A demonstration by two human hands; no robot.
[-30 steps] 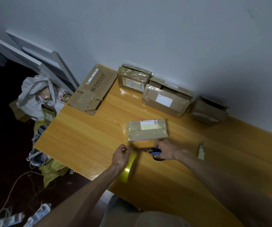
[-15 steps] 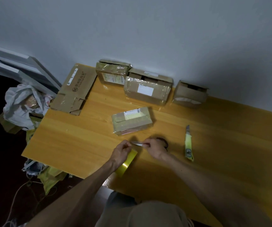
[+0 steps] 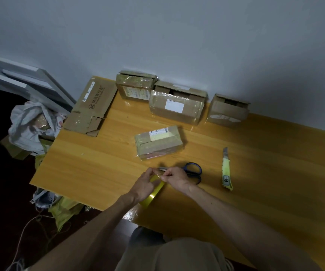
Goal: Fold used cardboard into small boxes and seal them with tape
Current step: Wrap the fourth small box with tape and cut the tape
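Left grip point(image 3: 145, 184) is clasping the tape roll point(image 3: 154, 195) by the near edge of the table point(image 3: 91, 169); right grip point(image 3: 177, 178) is pinching the roll's top rim. Sealed box point(image 3: 158, 142) is sitting mid-table, beyond the scissors point(image 3: 194, 171).

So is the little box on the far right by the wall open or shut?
Open. The far-right box has its top flaps standing apart, and a dark gap shows between them.
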